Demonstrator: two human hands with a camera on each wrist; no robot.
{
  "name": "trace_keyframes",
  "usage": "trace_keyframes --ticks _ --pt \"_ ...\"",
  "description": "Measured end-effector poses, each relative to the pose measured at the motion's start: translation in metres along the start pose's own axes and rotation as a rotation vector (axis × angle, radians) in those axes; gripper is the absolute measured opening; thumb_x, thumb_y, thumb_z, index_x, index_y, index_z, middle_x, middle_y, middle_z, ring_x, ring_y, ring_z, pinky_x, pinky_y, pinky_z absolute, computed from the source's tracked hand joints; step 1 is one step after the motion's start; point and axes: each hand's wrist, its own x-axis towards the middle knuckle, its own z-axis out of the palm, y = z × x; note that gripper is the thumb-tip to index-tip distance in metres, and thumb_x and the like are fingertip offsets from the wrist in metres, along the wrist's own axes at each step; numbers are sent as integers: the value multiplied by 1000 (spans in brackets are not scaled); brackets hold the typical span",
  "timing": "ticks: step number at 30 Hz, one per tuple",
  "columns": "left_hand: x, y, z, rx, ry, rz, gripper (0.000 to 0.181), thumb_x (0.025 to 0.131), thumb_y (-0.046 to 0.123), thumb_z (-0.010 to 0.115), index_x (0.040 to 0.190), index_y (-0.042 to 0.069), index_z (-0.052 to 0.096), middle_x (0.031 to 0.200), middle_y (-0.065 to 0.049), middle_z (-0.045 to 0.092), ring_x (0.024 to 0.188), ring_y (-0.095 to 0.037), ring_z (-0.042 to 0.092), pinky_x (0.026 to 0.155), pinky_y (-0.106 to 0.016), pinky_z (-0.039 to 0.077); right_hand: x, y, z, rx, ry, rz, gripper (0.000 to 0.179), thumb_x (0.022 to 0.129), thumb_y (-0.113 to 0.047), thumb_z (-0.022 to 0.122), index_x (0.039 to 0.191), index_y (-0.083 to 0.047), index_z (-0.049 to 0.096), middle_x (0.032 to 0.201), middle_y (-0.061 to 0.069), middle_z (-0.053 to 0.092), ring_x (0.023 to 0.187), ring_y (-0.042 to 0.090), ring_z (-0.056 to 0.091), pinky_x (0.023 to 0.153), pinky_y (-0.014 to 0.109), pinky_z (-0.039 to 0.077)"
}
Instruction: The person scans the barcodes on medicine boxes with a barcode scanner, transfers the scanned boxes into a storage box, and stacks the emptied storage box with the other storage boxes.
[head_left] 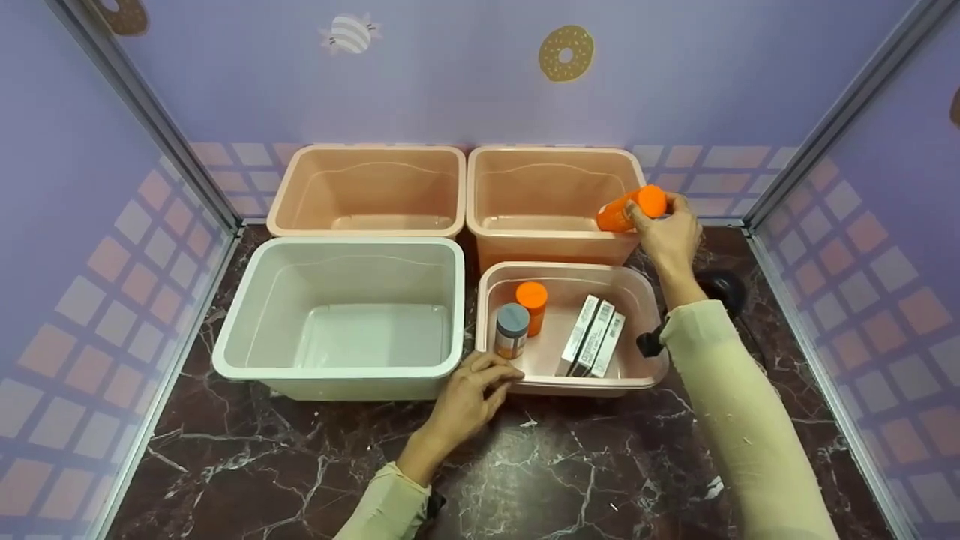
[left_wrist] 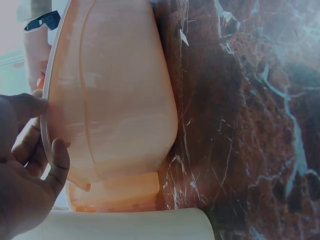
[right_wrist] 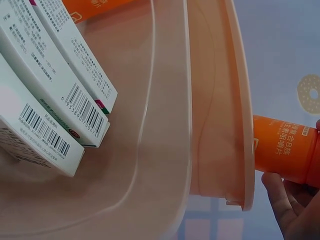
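My right hand (head_left: 673, 238) grips an orange pill bottle (head_left: 616, 214) near its orange cap, at the right end of the far right pink bin (head_left: 555, 154). In the right wrist view the bottle (right_wrist: 277, 142), printed with white characters, overlaps that bin's edge. With fingers at the rim, my left hand (head_left: 463, 396) holds the front left corner of the near right pink bin (head_left: 574, 384). Inside this bin stand another orange bottle (head_left: 532, 307) and a grey-capped bottle (head_left: 511, 330). Several white medicine boxes (right_wrist: 55, 65) lean side by side there, barcodes facing up.
A white bin (head_left: 337, 373) stands at the near left, and another pink bin (head_left: 367, 154) is behind it. Purple panels (head_left: 450, 75) enclose the dark marbled tabletop (head_left: 300, 465) at the back and sides. A black object (head_left: 721, 291) lies beyond my right forearm.
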Motion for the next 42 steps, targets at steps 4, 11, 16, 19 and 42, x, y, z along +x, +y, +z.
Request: trace_keyframes --ticks 4,11,16,19,42 --pt "0 0 -1 6 -2 -3 25 85 3 75 106 18 76 108 4 70 105 -17 60 94 -32 53 1 0 6 -16 -26 -3 65 81 -50 74 129 -7 62 125 14 68 114 33 62 102 48 44" --pt "-1 0 0 1 -6 -1 26 85 3 75 106 18 76 108 5 70 105 -17 60 95 -32 52 2 0 12 -47 -63 4 68 81 -50 73 132 -8 60 128 14 67 119 34 61 103 49 46" --pt "-1 0 0 -11 -20 -15 25 85 4 75 106 17 77 108 5 70 107 -16 60 96 -31 52 2 1 14 -51 -70 1 66 81 -49 73 130 -7 60 127 15 67 118 34 61 103 50 45" --pt "0 0 0 -13 -26 -18 25 85 4 74 106 18 76 108 5 69 107 -17 60 97 -32 53 3 1 14 -53 -72 -4 65 81 -47 74 130 -6 60 127 15 67 119 35 61 103 50 45" --pt "0 -1 0 4 -10 -11 25 85 5 75 106 19 76 107 6 69 106 -16 60 96 -31 53 3 4 17 -2 -99 -66 56 85 -37 75 130 -7 62 124 13 70 114 29 68 103 44 48"
